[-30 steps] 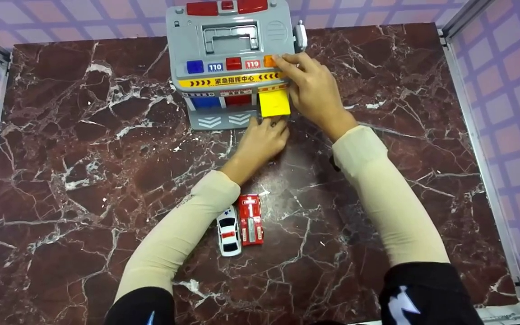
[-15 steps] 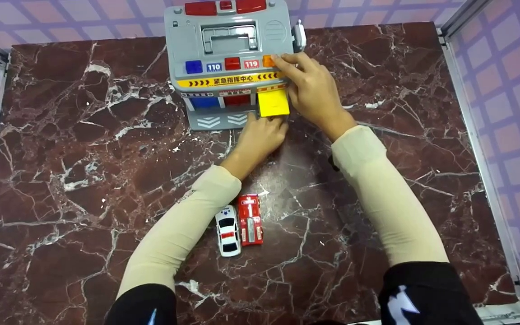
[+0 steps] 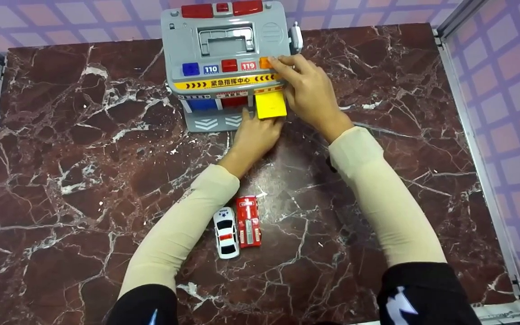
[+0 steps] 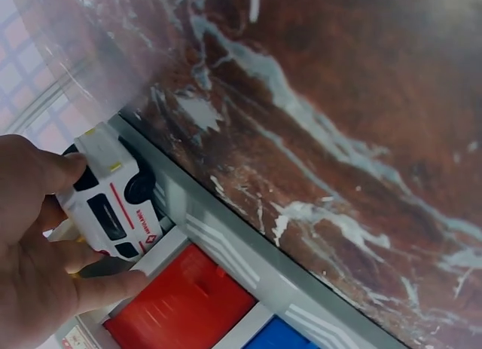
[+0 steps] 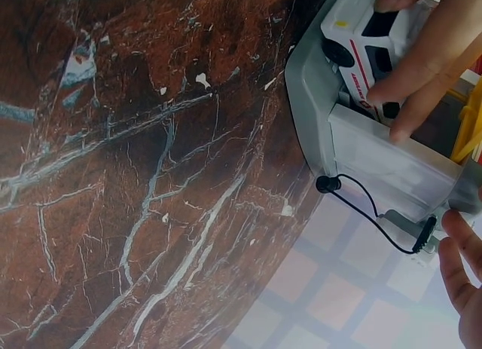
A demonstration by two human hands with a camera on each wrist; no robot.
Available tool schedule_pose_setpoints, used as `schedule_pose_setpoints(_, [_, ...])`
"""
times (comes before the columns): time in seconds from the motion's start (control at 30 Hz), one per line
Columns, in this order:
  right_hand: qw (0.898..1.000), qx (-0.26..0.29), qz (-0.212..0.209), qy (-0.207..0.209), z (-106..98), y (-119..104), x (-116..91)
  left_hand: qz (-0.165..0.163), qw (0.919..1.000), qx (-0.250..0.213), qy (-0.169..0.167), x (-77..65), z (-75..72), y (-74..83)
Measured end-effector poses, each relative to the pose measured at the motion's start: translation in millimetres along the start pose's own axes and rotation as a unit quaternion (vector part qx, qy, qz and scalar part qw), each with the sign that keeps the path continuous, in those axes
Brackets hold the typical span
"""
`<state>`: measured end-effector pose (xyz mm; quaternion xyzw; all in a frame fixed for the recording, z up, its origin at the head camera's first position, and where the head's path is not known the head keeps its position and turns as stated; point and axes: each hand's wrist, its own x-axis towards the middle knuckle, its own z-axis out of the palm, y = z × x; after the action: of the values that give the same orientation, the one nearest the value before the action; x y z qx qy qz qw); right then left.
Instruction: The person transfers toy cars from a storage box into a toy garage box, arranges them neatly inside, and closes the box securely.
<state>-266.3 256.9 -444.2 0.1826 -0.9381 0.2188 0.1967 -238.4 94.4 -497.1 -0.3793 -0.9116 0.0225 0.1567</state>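
Note:
A grey toy emergency station (image 3: 178, 40) stands at the back, its yellow door (image 3: 271, 104) raised over the right-hand bay. Below that door my left hand (image 3: 257, 134) grips a white toy ambulance (image 4: 113, 202), whose front end faces out of the bay; the head view hides the ambulance. In the right wrist view, the ambulance (image 5: 361, 51) sits between the bay's side walls with fingers over its hood and side. My right hand (image 3: 312, 92) rests at the station's right front corner, a fingertip touching the orange button (image 3: 265, 62).
A white toy police car (image 3: 226, 234) and a red toy fire truck (image 3: 248, 221) lie side by side near my left forearm. The red door (image 4: 181, 300) and blue door (image 4: 279, 335) are down. A corded handset (image 3: 295, 38) hangs on the station's right side.
My left hand has shifted slightly, one finger now stretching farther out left of the yellow door. My right hand stays at the orange button. The whole head view has drifted a little.

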Motion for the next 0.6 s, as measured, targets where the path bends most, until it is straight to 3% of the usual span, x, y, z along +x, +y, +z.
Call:
schedule_pose_setpoints(0.3, [1.0, -0.007, -0.003, 0.003, 1, 0, 0, 0.026, 0.9962, 0.056, 0.061, 2.9, 7.6, -3.1])
schedule_pose_setpoints(0.6, [1.0, 0.001, 0.001, 0.004, 1, 0, 1, 0.078, 0.9891, 0.056, 0.111, 5.9, 14.6, -9.7])
